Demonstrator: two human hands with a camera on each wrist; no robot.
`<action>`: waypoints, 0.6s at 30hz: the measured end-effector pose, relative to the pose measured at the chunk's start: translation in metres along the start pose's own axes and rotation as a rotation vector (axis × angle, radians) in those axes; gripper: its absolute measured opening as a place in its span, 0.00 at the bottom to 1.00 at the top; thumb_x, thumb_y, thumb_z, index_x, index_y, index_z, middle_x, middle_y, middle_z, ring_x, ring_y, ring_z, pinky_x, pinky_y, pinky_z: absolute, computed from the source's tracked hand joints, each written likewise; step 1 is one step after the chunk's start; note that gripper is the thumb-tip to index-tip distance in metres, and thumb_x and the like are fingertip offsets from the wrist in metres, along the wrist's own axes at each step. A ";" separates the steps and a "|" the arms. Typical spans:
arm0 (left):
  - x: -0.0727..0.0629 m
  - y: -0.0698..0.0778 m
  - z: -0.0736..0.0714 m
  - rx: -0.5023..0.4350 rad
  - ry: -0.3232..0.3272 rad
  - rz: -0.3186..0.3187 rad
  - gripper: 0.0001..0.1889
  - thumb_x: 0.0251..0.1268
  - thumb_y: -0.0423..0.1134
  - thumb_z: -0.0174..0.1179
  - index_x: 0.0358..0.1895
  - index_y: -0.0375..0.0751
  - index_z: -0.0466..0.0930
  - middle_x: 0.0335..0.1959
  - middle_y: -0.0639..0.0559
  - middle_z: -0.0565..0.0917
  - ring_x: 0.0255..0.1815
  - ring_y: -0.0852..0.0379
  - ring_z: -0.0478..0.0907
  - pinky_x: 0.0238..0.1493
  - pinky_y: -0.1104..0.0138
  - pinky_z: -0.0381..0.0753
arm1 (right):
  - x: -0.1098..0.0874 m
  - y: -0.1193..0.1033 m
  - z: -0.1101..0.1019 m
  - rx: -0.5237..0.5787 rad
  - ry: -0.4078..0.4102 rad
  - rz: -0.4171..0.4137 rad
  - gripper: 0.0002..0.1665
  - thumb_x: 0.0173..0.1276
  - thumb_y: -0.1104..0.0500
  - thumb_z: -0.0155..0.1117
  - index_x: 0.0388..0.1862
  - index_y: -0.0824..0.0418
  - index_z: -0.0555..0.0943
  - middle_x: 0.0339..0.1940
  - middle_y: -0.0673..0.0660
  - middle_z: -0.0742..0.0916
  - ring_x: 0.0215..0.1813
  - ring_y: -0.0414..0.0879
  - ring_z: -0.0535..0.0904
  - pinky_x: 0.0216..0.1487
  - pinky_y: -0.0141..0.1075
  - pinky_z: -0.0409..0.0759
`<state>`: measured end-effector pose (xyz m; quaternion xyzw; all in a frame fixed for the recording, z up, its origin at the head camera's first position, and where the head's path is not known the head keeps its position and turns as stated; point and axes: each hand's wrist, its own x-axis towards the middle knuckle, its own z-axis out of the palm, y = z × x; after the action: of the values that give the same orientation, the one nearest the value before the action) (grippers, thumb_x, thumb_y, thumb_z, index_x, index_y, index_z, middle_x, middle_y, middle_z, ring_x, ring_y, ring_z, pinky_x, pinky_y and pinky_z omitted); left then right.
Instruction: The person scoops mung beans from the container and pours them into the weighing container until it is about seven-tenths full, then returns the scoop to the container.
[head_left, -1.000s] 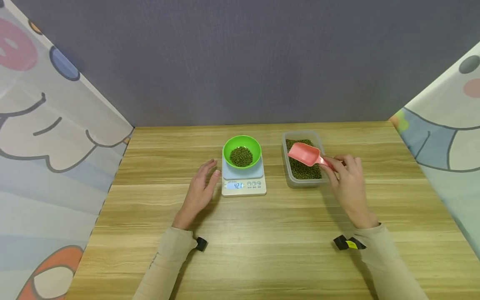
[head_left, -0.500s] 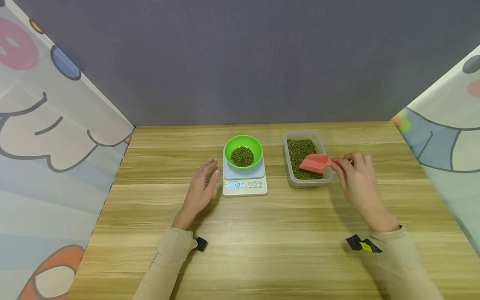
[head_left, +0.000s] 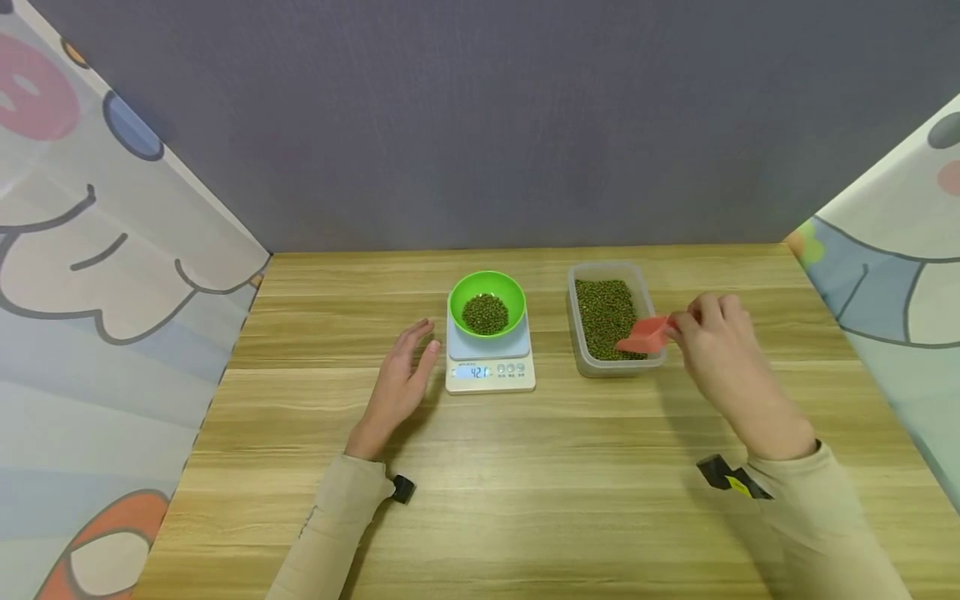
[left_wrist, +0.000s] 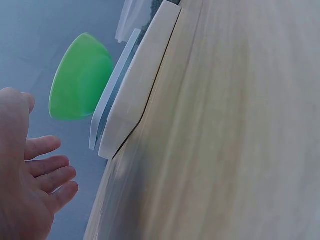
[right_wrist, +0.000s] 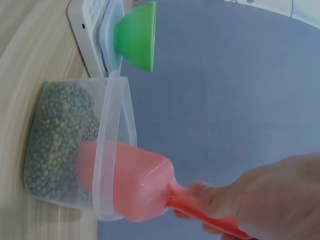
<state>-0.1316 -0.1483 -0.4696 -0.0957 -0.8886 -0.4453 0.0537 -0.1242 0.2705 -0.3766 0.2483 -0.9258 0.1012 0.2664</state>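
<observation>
My right hand [head_left: 716, 350] grips the handle of a pink-red scoop [right_wrist: 142, 187]. The scoop's front end dips into the small green beans [head_left: 603, 312] inside a clear plastic container [right_wrist: 105, 150], seen through its wall in the right wrist view. A bright green bowl [head_left: 487, 287] with some of the same beans rests on a white kitchen scale [head_left: 491, 379], whose display reads 421. My left hand [head_left: 401, 383] is relaxed just left of the scale, holding nothing; in the left wrist view its loose fingers [left_wrist: 52, 177] are apart from the bowl and scale.
The wood-grain table [head_left: 480, 492] ends at a grey back panel [head_left: 480, 125]. Curtains with cartoon prints [head_left: 97, 250] flank both sides. A gap of bare table separates the scale from the container.
The right hand has moved right, tilting the scoop from above the container down into the beans at its near right side. The left hand stays put, and the display reading is unchanged.
</observation>
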 end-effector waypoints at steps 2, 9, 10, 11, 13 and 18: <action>0.000 0.000 0.000 -0.001 0.001 0.000 0.27 0.85 0.49 0.46 0.73 0.34 0.69 0.76 0.37 0.69 0.78 0.38 0.64 0.78 0.44 0.62 | 0.001 -0.003 0.000 -0.009 -0.025 0.014 0.08 0.61 0.72 0.72 0.33 0.76 0.81 0.34 0.70 0.76 0.37 0.68 0.67 0.36 0.57 0.67; 0.000 0.001 0.000 0.002 0.006 -0.001 0.26 0.85 0.48 0.46 0.73 0.34 0.69 0.76 0.37 0.69 0.78 0.38 0.64 0.78 0.44 0.62 | 0.001 -0.009 0.009 -0.034 -0.080 0.028 0.10 0.61 0.71 0.73 0.31 0.77 0.80 0.34 0.70 0.76 0.38 0.67 0.68 0.35 0.55 0.69; 0.000 0.001 0.000 0.002 0.006 0.000 0.26 0.85 0.48 0.47 0.73 0.34 0.69 0.76 0.37 0.69 0.78 0.38 0.64 0.78 0.44 0.62 | 0.001 -0.010 0.010 -0.036 -0.081 0.027 0.10 0.61 0.70 0.73 0.31 0.76 0.80 0.34 0.70 0.76 0.38 0.67 0.68 0.34 0.55 0.69; 0.000 0.001 0.000 0.000 0.007 0.001 0.26 0.85 0.48 0.47 0.73 0.34 0.69 0.76 0.37 0.69 0.78 0.38 0.64 0.78 0.44 0.62 | 0.001 -0.010 0.012 -0.039 -0.079 0.024 0.10 0.61 0.70 0.73 0.31 0.76 0.80 0.33 0.70 0.76 0.38 0.67 0.68 0.34 0.55 0.69; 0.000 0.001 0.000 0.000 0.007 0.000 0.26 0.85 0.49 0.46 0.73 0.34 0.69 0.76 0.37 0.69 0.78 0.38 0.64 0.78 0.45 0.62 | 0.000 -0.011 0.015 -0.033 -0.075 0.021 0.10 0.62 0.70 0.73 0.31 0.76 0.80 0.32 0.70 0.76 0.37 0.67 0.68 0.35 0.54 0.69; -0.001 0.000 0.001 0.001 0.004 -0.001 0.26 0.85 0.48 0.46 0.73 0.33 0.70 0.76 0.36 0.69 0.78 0.37 0.64 0.78 0.44 0.62 | -0.004 -0.012 0.020 -0.001 -0.048 0.055 0.08 0.61 0.71 0.73 0.32 0.77 0.82 0.31 0.69 0.77 0.35 0.65 0.69 0.38 0.54 0.68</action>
<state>-0.1309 -0.1472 -0.4703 -0.0944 -0.8887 -0.4453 0.0554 -0.1243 0.2553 -0.3947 0.2251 -0.9384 0.1021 0.2415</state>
